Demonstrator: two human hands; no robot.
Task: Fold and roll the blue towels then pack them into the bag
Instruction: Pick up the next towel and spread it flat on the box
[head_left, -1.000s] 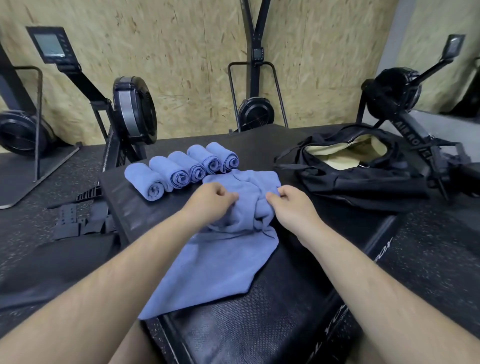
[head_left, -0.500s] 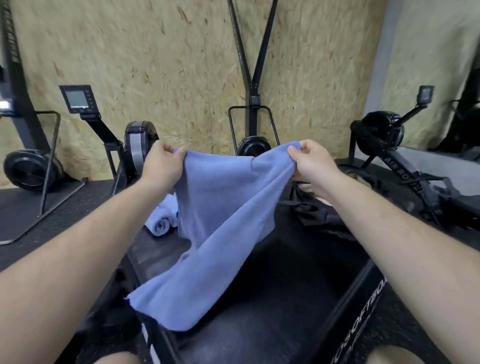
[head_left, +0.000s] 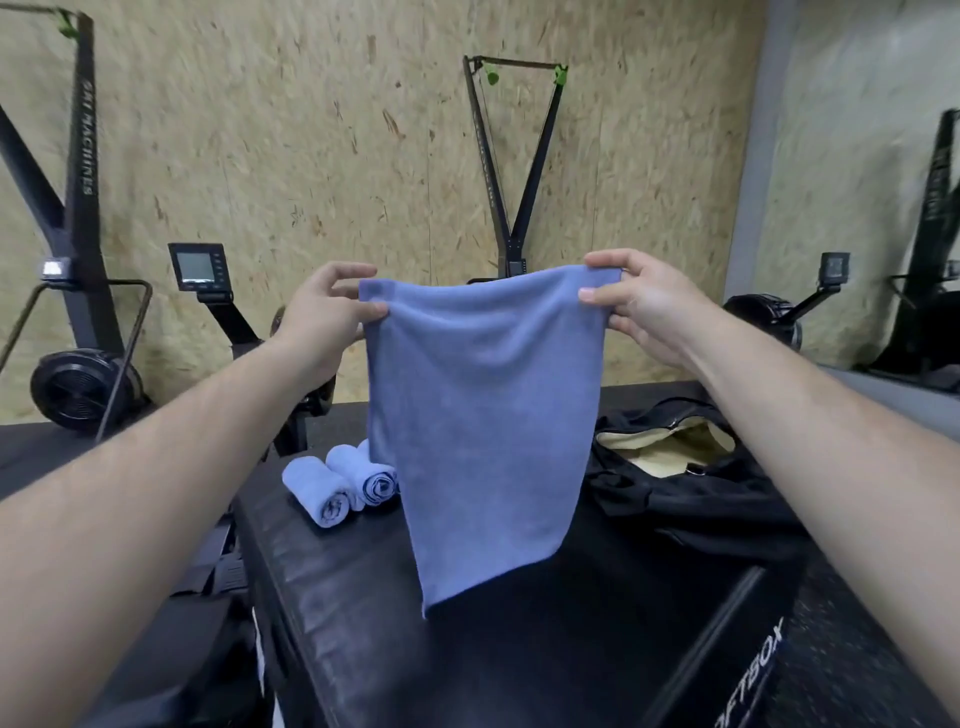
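A blue towel hangs flat in the air in front of me, held by its two top corners. My left hand pinches the top left corner and my right hand pinches the top right corner. The towel's lower edge hangs just above the black soft box. Behind the towel on the box lie rolled blue towels; two show fully and the rest are hidden by the hanging towel. To the right sits the black bag, open, with a pale yellow lining showing.
Black rowing and ski machines stand on the floor along the chipboard wall behind the box. A machine monitor sits just left of my left hand. Another machine stands at the right by a mirror.
I have lifted the towel from the box, raised it higher and spread it so it hangs flat and clear of the surface. My view has tilted upward.
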